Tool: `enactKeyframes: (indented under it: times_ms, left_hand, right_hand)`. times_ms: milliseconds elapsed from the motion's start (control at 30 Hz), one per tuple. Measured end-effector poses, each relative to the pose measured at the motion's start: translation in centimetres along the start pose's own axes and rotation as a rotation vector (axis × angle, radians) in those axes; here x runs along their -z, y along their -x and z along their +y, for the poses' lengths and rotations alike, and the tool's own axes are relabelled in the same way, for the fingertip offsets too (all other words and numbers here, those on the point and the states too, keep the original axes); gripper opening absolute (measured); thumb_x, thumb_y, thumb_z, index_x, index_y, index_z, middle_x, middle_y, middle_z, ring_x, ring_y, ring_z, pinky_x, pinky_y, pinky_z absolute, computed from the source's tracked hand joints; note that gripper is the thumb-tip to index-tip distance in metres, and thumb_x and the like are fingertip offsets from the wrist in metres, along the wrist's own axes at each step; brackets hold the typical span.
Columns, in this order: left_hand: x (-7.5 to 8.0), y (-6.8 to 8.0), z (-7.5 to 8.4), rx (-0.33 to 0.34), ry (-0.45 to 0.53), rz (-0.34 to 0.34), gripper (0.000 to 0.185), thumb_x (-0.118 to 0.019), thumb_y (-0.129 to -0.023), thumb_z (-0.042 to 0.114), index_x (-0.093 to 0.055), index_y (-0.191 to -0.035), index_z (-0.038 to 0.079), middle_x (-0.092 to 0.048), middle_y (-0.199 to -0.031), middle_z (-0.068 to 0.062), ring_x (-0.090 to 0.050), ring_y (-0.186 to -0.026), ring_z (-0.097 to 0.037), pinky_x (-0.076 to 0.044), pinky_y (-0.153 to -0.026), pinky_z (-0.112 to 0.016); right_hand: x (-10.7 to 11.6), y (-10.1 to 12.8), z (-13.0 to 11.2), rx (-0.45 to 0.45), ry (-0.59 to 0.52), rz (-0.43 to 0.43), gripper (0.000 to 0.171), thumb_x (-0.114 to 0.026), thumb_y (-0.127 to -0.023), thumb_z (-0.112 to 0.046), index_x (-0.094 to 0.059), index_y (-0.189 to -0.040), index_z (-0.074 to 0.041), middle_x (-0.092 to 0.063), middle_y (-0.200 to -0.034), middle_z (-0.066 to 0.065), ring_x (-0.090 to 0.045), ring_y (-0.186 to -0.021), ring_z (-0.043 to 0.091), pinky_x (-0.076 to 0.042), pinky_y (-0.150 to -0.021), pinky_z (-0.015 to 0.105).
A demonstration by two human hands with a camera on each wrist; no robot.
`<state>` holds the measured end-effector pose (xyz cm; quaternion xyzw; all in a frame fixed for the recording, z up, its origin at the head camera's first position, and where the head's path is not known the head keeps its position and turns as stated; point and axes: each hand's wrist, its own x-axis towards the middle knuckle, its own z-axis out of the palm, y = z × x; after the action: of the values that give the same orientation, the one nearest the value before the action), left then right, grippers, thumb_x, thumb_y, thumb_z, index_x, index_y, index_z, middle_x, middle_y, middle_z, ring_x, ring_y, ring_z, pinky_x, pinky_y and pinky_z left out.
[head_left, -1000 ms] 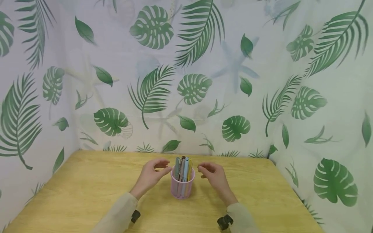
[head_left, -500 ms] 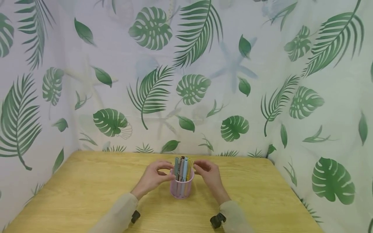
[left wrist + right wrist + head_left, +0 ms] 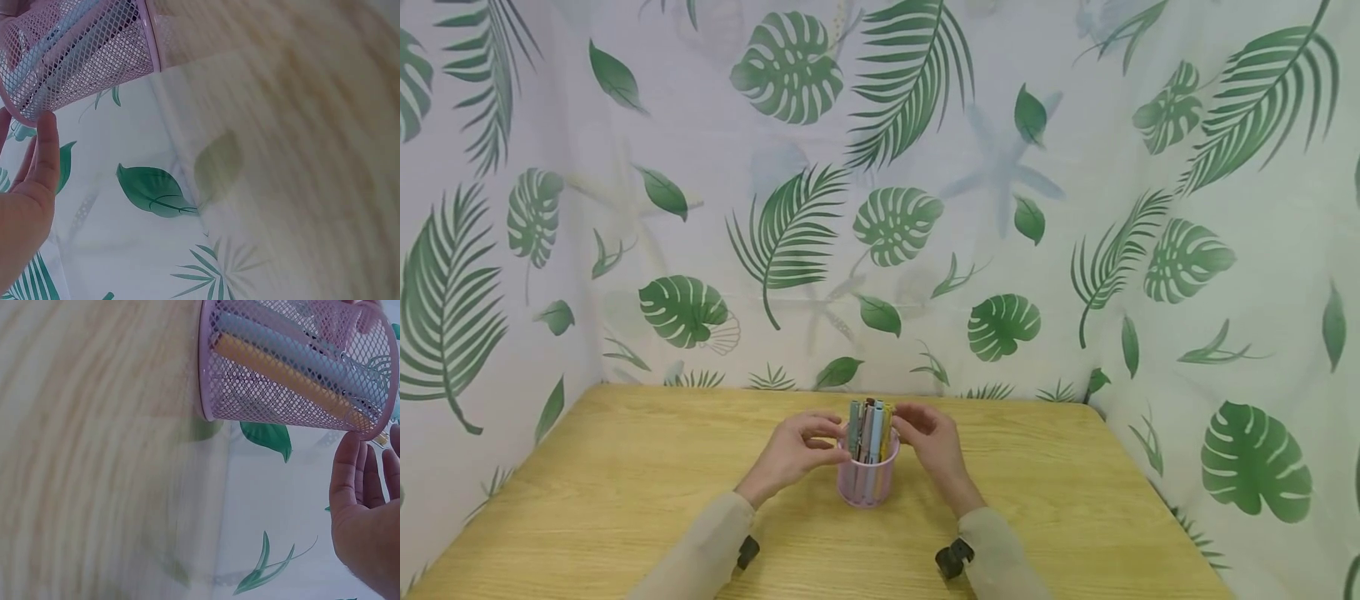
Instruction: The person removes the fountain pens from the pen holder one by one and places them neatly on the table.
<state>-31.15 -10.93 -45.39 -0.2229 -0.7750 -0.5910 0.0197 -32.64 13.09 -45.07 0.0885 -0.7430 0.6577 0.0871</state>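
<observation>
A pink mesh pen holder (image 3: 866,486) stands upright near the middle of the wooden table. Several pens (image 3: 876,432) in grey-green, brown, light blue and yellow stick up from it. My left hand (image 3: 792,457) is at its left side, with the thumb at the front of the rim and the fingers farther back. On the opposite side my right hand (image 3: 935,446) is at the rim, thumb nearer and fingers behind. Both wrist views show straight digits touching the mesh holder's rim, the left hand (image 3: 28,206) and the right hand (image 3: 365,512) alike. Some fingertips are hidden.
The wooden table (image 3: 647,492) reaches back to a white cloth (image 3: 917,350) printed with green leaves, which also hangs at both sides. A small black device (image 3: 953,558) sits at the right wrist, another device (image 3: 747,552) at the left.
Over the second both hands have come inward to the pen holder's rim, the right hand moving farther left. In the last half second they have barely shifted. The holder stays in place.
</observation>
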Motion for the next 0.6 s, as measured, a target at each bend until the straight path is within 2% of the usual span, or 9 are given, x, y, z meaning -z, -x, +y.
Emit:
enactKeyframes:
  times_ms: [133,367,500,600]
  left_hand:
    - [0.0,-0.1,-0.2,0.017,-0.012,0.001,0.029,-0.082,-0.079,0.019,-0.074,-0.103,0.004,-0.059,-0.134,-0.017,-0.067,-0.109,-0.029,-0.057,-0.089,-0.033]
    - [0.0,-0.1,-0.3,0.007,-0.043,-0.018,0.026,-0.083,-0.079,0.02,-0.076,-0.099,0.006,-0.061,-0.134,-0.015,-0.064,-0.116,-0.031,-0.058,-0.085,-0.029]
    - [0.0,-0.2,0.0,0.023,-0.048,-0.023,0.026,-0.084,-0.078,0.021,-0.076,-0.098,0.007,-0.062,-0.134,-0.014,-0.065,-0.114,-0.031,-0.059,-0.082,-0.028]
    - [0.0,-0.3,0.1,0.038,-0.027,-0.033,0.028,-0.084,-0.078,0.021,-0.075,-0.099,0.005,-0.062,-0.134,-0.015,-0.068,-0.108,-0.032,-0.06,-0.081,-0.03]
  right_hand:
    - [-0.1,-0.2,0.0,-0.016,0.013,-0.005,0.03,-0.071,-0.091,-0.014,-0.067,-0.118,-0.002,-0.069,-0.117,0.018,-0.067,-0.099,0.017,-0.059,-0.08,0.029]
    - [-0.4,0.1,-0.6,-0.01,0.045,-0.043,0.033,-0.068,-0.092,-0.011,-0.065,-0.125,-0.004,-0.067,-0.12,0.021,-0.065,-0.111,0.031,-0.058,-0.085,0.046]
    - [-0.5,1.0,-2.6,-0.003,0.075,-0.064,0.034,-0.066,-0.094,-0.01,-0.063,-0.126,0.0,-0.066,-0.121,0.023,-0.063,-0.112,0.034,-0.058,-0.085,0.045]
    - [-0.5,1.3,-3.5,-0.018,0.074,-0.071,0.034,-0.066,-0.094,-0.01,-0.063,-0.126,0.001,-0.066,-0.121,0.023,-0.064,-0.11,0.032,-0.058,-0.085,0.042]
